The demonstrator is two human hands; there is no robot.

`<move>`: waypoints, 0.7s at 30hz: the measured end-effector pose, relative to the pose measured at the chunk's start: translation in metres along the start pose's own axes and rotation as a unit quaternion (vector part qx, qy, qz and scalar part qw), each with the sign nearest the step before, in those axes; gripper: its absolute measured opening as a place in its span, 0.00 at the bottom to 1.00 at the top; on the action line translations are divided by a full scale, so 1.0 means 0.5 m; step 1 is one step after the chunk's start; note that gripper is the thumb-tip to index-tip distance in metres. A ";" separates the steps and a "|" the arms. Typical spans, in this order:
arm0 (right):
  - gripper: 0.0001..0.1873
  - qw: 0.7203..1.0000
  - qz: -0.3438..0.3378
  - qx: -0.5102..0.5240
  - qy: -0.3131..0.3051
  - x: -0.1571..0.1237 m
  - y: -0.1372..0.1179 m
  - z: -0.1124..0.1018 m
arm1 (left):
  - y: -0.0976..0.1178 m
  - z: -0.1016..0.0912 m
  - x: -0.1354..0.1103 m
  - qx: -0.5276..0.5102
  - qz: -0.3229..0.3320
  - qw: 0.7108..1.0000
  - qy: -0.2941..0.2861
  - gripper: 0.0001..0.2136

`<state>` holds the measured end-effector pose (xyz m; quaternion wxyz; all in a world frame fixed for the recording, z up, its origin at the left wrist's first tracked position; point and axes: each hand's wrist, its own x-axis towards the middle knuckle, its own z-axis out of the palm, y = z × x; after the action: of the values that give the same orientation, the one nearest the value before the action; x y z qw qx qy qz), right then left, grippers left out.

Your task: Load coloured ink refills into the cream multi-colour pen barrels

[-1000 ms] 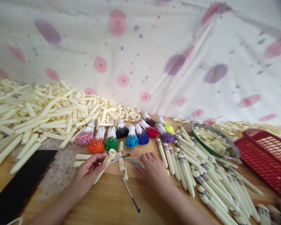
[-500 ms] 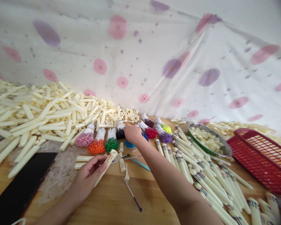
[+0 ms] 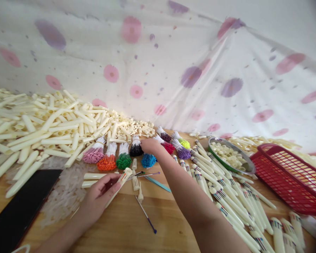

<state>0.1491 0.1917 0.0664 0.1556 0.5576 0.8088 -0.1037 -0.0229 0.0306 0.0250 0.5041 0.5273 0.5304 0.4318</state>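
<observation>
My left hand (image 3: 102,193) is closed around a cream pen barrel (image 3: 124,176) with a slotted top, held tilted above the table; coloured marks show in its slots. My right hand (image 3: 150,146) reaches across the coloured refill bundles, above the light blue bundle (image 3: 148,160) and beside the black one (image 3: 136,149). Its fingertips are hidden behind the hand, so any grip cannot be made out. Between my arms lie several loose refills (image 3: 146,215), a slotted cream piece (image 3: 135,183) and a small cream plunger-like part (image 3: 140,195).
A heap of cream barrels (image 3: 55,123) fills the left back. A black flat slab (image 3: 23,207) lies at left by translucent pieces (image 3: 63,191). Many pens with coloured sliders (image 3: 234,207) cover the right, near a metal bowl (image 3: 250,168) and a red basket (image 3: 284,189).
My right hand has shifted slightly away from me, uncovering more of the light blue bundle. My left hand keeps holding the barrel in nearly the same place. The view has turned a little.
</observation>
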 end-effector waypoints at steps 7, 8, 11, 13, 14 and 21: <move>0.15 0.983 -0.005 0.145 -0.113 -0.017 0.003 -0.016 | -0.003 -0.001 0.003 0.011 0.006 1.000 -0.004 0.09; 0.15 0.980 -0.009 0.162 -0.119 -0.019 0.002 -0.015 | -0.002 -0.001 0.002 0.009 0.006 1.000 -0.003 0.09; 0.14 0.973 -0.026 0.196 -0.118 -0.026 0.001 -0.009 | -0.001 -0.001 0.002 0.005 0.004 1.000 -0.007 0.10; 0.11 0.973 -0.037 0.204 -0.102 -0.031 0.001 -0.007 | -0.001 0.000 0.002 0.008 0.002 1.000 -0.007 0.10; 0.12 0.974 -0.041 0.204 -0.089 -0.034 0.000 -0.006 | -0.002 0.001 0.002 0.010 0.003 1.000 -0.006 0.11; 0.10 0.990 -0.037 0.126 0.052 -0.070 -0.026 0.006 | -0.011 0.001 0.004 0.019 0.010 1.000 -0.007 0.10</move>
<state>0.1490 0.1556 0.0763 0.0383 0.5467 0.8165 -0.1815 -0.0228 0.0321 0.0195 0.4934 0.5449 0.5300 0.4227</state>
